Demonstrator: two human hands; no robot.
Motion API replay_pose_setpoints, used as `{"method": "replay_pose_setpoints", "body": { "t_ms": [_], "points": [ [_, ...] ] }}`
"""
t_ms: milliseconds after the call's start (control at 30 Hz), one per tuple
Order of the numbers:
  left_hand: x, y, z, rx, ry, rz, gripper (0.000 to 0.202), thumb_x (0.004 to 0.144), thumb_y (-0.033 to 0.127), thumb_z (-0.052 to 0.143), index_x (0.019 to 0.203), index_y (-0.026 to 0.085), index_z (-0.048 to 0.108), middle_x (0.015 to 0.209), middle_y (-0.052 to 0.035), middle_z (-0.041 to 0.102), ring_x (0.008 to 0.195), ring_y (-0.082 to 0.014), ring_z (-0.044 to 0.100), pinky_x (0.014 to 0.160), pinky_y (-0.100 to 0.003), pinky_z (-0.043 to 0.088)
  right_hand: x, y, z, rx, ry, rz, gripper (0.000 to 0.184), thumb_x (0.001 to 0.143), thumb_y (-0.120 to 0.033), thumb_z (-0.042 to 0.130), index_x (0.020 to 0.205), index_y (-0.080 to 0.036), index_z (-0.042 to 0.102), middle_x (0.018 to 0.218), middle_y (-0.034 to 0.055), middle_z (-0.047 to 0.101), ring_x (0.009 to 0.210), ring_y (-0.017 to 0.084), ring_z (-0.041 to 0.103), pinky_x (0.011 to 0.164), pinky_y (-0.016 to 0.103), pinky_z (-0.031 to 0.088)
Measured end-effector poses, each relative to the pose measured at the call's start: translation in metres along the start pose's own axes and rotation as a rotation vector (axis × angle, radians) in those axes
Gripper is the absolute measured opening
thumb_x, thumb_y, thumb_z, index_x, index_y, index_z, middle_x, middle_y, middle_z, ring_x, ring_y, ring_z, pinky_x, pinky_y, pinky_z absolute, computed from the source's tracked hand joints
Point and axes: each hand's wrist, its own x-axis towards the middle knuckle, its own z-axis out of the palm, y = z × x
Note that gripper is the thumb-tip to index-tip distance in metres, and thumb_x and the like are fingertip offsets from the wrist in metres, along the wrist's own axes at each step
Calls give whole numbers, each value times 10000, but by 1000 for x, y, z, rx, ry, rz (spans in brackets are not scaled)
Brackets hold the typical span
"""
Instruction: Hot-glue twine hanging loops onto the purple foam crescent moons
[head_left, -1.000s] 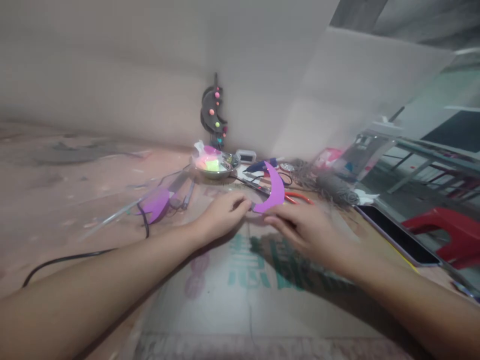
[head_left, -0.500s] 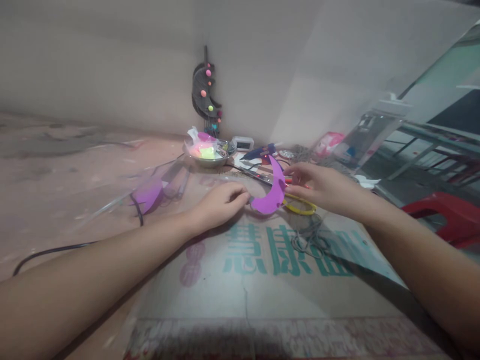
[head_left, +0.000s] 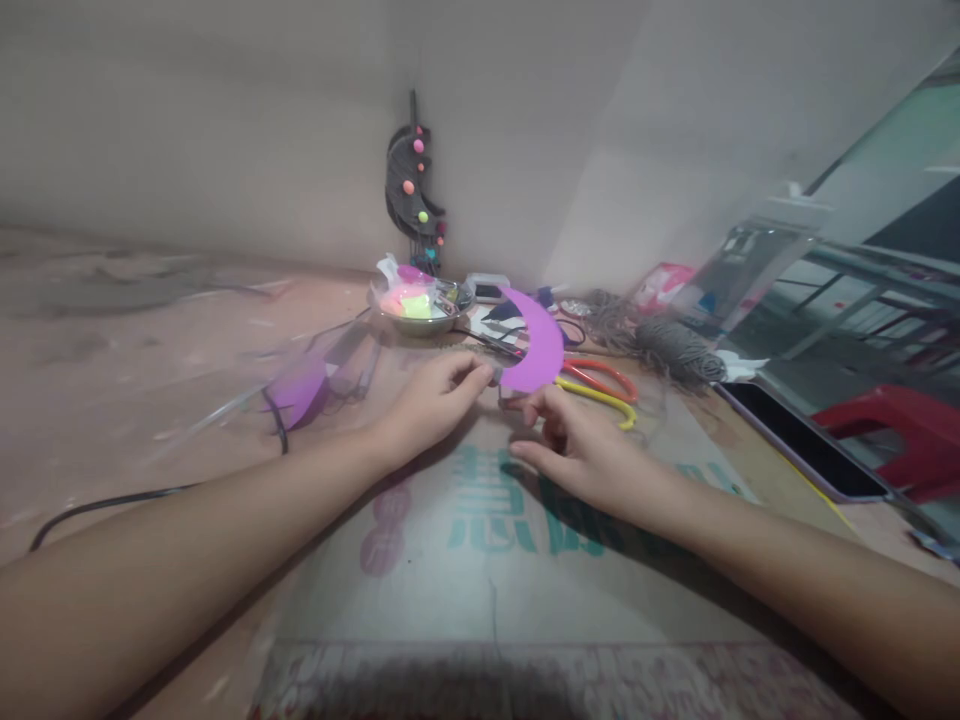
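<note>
A purple paper crescent [head_left: 541, 345] is held up off the table by its lower left tip. My left hand [head_left: 450, 395] pinches that tip between thumb and fingers. Just below the crescent, my right hand [head_left: 574, 440] has its thumb and fingers apart, with nothing seen between them. Behind the right hand lie scissors with one orange handle [head_left: 604, 378] and one yellow handle [head_left: 611, 400]. A printed board with green characters [head_left: 420, 610] lies under both hands.
A metal bowl [head_left: 420, 325] of colourful bits stands at the back. A dark crescent ornament with pompoms [head_left: 405, 185] leans by the wall. Grey yarn [head_left: 679, 348] and a phone [head_left: 802, 440] lie right; purple paper [head_left: 300, 393] and a black cable [head_left: 112, 500] lie left.
My right hand has moved left and down from the crescent's right side to below it. The crescent has turned, its upper tip now pointing further left. My left hand keeps its pinch.
</note>
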Motion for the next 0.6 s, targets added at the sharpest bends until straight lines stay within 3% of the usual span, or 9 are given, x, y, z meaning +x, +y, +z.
{"method": "replay_pose_setpoints", "body": {
  "t_ms": [67,167,300,433,500,600],
  "points": [
    [0,0,0,5,3,11,291,930,340,420,753,154,557,736,-2,552,741,-148,518,674,-256,371,1,1,4,158,-30,23,180,869,-329,562,916,-223,425,775,-14,571,616,115,522,559,234,394],
    [-1,0,1,43,-2,39,288,927,342,432,744,157,557,728,2,548,724,-145,511,657,-255,362,1,0,7,237,-30,20,167,907,-300,502,1027,-225,414,744,-28,564,647,123,546,612,246,429],
    [-2,1,2,115,-37,63,287,922,337,439,737,160,570,730,-1,562,724,-150,517,655,-264,357,0,-3,-4,-124,29,-30,308,911,-273,502,1204,-199,444,740,1,607,665,158,564,620,276,419],
    [-2,2,3,164,-64,73,303,919,323,439,675,163,522,709,1,551,722,-150,514,651,-267,347,1,-3,-27,-572,111,-241,184,913,-202,488,1046,-155,606,881,97,658,802,214,590,683,322,419],
    [-2,2,3,178,-79,76,315,920,328,435,662,163,505,693,4,537,706,-148,504,641,-268,341,2,-1,-31,-630,145,-353,173,916,-158,473,952,-152,642,883,100,667,822,211,591,712,324,420],
    [-1,2,4,187,-101,85,309,921,317,429,663,161,498,692,5,529,699,-144,496,639,-266,339,4,3,-21,-569,221,-426,166,923,-198,497,923,-162,659,830,79,670,785,191,594,690,305,424]
  ]
}}
